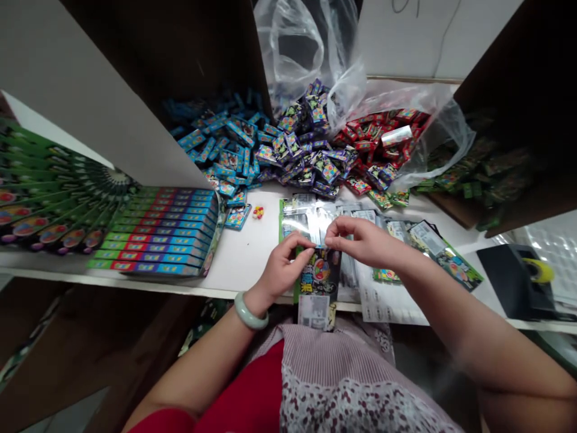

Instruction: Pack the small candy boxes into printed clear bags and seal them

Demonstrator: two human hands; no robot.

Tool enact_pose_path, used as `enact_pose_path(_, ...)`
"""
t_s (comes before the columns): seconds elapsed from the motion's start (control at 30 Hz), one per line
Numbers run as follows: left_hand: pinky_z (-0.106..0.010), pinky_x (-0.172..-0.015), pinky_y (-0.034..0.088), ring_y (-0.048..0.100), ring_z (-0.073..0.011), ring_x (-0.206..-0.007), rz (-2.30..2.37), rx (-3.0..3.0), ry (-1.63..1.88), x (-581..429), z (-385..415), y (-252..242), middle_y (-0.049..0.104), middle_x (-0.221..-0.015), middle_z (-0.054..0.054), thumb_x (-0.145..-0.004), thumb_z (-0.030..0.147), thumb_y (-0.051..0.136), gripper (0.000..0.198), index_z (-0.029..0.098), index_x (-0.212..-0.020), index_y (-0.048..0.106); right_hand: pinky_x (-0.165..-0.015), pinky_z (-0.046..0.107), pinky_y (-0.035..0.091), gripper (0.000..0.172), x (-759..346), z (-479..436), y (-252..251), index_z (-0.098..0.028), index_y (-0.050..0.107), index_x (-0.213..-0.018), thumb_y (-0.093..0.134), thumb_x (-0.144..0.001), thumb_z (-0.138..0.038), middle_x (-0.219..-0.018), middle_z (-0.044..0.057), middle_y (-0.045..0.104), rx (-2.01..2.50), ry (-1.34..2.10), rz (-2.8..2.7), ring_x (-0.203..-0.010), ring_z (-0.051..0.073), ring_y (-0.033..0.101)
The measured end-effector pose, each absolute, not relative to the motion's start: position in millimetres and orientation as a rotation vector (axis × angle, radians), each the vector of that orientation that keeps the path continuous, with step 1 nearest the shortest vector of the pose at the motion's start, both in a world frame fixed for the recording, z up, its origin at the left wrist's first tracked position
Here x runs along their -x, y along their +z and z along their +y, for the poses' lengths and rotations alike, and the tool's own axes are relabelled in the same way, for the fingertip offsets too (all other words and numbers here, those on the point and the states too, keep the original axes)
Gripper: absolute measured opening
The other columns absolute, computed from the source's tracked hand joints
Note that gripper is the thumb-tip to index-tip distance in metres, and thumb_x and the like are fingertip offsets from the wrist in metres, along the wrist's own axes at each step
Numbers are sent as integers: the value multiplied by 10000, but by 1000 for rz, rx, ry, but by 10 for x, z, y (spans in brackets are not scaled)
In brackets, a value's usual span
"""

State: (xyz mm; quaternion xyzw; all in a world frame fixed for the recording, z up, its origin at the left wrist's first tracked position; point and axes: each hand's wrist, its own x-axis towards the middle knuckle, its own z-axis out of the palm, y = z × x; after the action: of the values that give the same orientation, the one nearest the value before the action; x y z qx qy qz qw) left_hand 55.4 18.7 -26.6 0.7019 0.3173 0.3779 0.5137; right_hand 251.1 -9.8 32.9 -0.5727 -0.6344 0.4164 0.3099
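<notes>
My left hand point(287, 264), with a pale green bangle at the wrist, has thumb and forefinger pinched at the upper left edge of a flat black-and-green printed candy carton point(321, 273). Opposite it, my right hand point(356, 239) pinches the carton's top edge between thumb and fingertips. The carton shows coloured candy pictures, and its lower end hangs over the table's front edge towards my lap. Behind and to the right of my hands lie more flat printed cartons point(455, 264) and shiny clear-faced packs point(300, 224). My fingers hide the exact spot they grip.
Small candy boxes lie heaped at the back: blue point(225, 147), purple point(311, 156), red point(367, 135). Clear plastic bags point(293, 48) stand behind them. On the left is a stack of filled cartons point(157, 234); on the right, a black tape dispenser point(514, 279). Loose candies point(258, 212) sit mid-table.
</notes>
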Motion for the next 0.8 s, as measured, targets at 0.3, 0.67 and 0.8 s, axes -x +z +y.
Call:
enact_pose_path(0.3,-310,-779,444,562,-175,-820,750,-1634,929,-558,207,-322,602,-827,-31,-802,302,681,135,184,-822,618,-489,293,418,127,-2447,47,156,-234,639,-656,683,-736,-322,-609,20,643,1520,1378,-1545,-524,151,543)
enact_pose_path(0.67,-305,-801,466,570,-181,-888,757,-1455,872,-518,45,-367,579,-962,-44,-718,273,741,399,184,-1049,537,-510,249,448,234,-2398,48,72,-196,640,-731,751,-619,-370,-647,-4,617,1462,1871,-1059,-581,151,582)
enact_pose_path(0.8,-287,-704,487,597,-175,-775,725,-1375,683,-356,-45,-374,614,-847,-36,-754,438,726,433,148,-1039,577,-580,243,490,234,-2512,21,60,-192,675,-742,731,-674,-409,-706,25,651,1496,2020,-1010,-658,166,622)
